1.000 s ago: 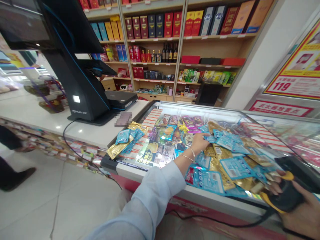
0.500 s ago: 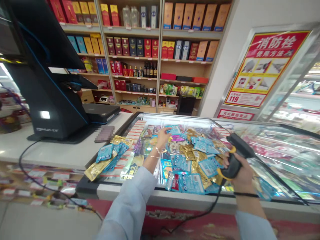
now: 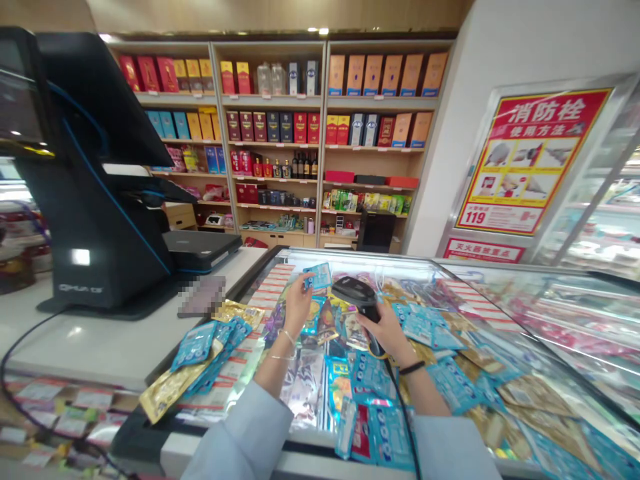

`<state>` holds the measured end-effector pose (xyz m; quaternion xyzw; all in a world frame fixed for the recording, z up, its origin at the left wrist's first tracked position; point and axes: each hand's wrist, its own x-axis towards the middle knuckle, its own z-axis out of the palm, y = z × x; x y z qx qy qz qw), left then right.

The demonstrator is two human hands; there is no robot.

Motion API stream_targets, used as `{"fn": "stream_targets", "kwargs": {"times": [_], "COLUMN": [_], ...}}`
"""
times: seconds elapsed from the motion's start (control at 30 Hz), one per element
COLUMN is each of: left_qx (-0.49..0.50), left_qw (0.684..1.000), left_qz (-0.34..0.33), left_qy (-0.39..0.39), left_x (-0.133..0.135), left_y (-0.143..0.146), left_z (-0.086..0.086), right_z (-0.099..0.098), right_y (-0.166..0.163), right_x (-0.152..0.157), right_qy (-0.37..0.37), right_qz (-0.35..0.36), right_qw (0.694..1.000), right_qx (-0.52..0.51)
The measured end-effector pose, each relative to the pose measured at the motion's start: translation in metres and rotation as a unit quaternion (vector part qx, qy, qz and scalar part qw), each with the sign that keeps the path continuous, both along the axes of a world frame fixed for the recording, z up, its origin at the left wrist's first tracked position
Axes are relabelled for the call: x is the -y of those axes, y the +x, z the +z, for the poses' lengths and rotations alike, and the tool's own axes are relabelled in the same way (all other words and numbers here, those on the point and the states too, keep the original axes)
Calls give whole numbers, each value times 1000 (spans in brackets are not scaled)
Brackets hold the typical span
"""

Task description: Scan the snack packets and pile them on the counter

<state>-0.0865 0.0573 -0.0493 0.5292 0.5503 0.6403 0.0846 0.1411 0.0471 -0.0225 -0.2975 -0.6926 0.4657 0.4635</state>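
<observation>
My left hand (image 3: 299, 298) pinches a small blue snack packet (image 3: 319, 275), raised over the glass top of the freezer (image 3: 240, 363). Close beside it, my right hand (image 3: 387, 328) is wrapped round the handle of a black barcode scanner (image 3: 356, 291), whose head points left toward that packet. The scanner's cable hangs down past my right wrist. Blue packets (image 3: 373, 377) and gold packets (image 3: 537, 393) are spread over the glass below and to the right of my hands. A separate pile of blue packets (image 3: 196, 347) and a gold packet (image 3: 175, 387) lies on the left.
A black checkout terminal (image 3: 95, 220) stands on the white counter (image 3: 90, 347) at left, with a black flat device (image 3: 203, 248) behind. Shelves (image 3: 275, 103) of boxed bottles line the back wall. A red and yellow sign (image 3: 533, 160) hangs at right.
My left hand has picked up a blue packet from the glass. My right hand has brought the scanner leftward, from the right side to beside that packet. The view has tilted slightly upward.
</observation>
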Motion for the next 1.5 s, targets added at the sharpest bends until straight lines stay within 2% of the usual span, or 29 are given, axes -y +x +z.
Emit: {"fn": "stream_targets", "kwargs": {"times": [0.07,0.17,0.27,0.73,0.9,1.0,1.17,1.3,1.37,1.5], "left_qx": [3,14,21,30,17,6,-66,-9,9,-30], "left_qw": [1000,1000,1000,1000,1000,999,991,983,980,979], "left_qz": [3,2,-1,-10,12,28,90,148,162,174], "left_qy": [9,19,21,-4,3,23,76,110,112,104], "left_x": [1,3,3,-2,-4,-1,17,40,54,88], "left_y": [1,3,5,15,12,8,-11,-32,-44,-78], "left_z": [3,6,7,3,1,7,27,41,48,62], "right_z": [-4,-6,-6,3,-3,-8,-10,-5,-1,17], "right_y": [1,5,8,11,12,14,20,26,27,19], "right_x": [0,0,-1,3,-3,-9,-14,-14,-12,2], "right_qy": [28,36,18,-42,-77,-105,-150,-157,-155,-131], "right_qz": [-5,-23,-40,-13,-3,-11,-10,-10,-16,-33], "right_qw": [999,998,999,996,990,981,963,958,958,962], "right_qx": [36,36,5,-76,-117,-164,-223,-240,-240,-238]}}
